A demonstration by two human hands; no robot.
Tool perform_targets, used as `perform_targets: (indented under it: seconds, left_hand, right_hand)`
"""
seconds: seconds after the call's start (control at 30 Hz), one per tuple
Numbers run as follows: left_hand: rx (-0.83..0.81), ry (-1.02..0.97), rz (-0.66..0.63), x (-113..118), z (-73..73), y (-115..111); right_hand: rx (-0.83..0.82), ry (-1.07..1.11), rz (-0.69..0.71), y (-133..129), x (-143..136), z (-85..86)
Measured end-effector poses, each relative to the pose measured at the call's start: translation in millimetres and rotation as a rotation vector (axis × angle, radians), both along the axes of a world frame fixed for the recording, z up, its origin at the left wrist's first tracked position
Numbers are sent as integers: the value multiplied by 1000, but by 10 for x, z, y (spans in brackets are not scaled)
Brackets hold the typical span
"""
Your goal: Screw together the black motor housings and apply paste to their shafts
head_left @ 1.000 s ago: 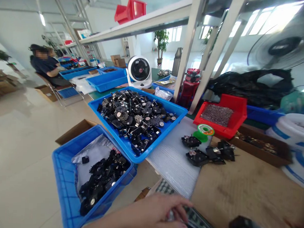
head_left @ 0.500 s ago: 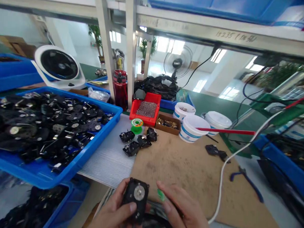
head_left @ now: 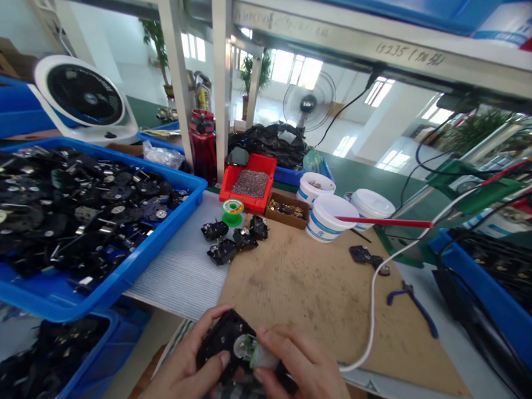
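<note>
My left hand (head_left: pixel 194 360) is closed round a black plastic housing (head_left: pixel 221 336), its thumb lying on the face beside a round silver metal disc (head_left: pixel 242 346). My right hand (head_left: pixel 301 363) pinches a small green and whitish piece (head_left: pixel 260 356) against the housing, right by the disc; what kind of piece it is I cannot make out. Several similar black assemblies (head_left: pixel 223 251) lie on the bench beyond my hands, beside a green spool (head_left: pixel 233 212).
At the left, a blue tray (head_left: pixel 185 211) is heaped with black assemblies. Along the back stand a red bin (head_left: pixel 265 164) of small metal parts, a cardboard box (head_left: pixel 287 219) and white tubs (head_left: pixel 328 222). Blue-handled pliers (head_left: pixel 421 309) and a white cable (head_left: pixel 373 308) lie at the right.
My right hand has moved left onto the housing, bringing the green piece up to the disc. The housing has tilted in my left hand. The camera view has shifted slightly.
</note>
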State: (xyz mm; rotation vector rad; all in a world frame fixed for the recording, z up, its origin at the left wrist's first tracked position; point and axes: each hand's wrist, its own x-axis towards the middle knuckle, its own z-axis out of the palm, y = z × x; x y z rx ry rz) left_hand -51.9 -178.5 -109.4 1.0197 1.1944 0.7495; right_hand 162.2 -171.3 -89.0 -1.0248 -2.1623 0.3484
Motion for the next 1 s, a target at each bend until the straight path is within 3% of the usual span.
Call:
perform_targets:
  seconds: [0.23,0.57,1.0]
  left_hand:
    - [6,-9,-15,-2,29,15]
    - [-22,47,-12,12,101,38]
    - [-27,63,-10,25,85,51]
  right_hand:
    - [-40,-55,27,3,14,20]
    - [49,-25,36,27,-15,13]
    - [-24,-49,30,30,-34,18]
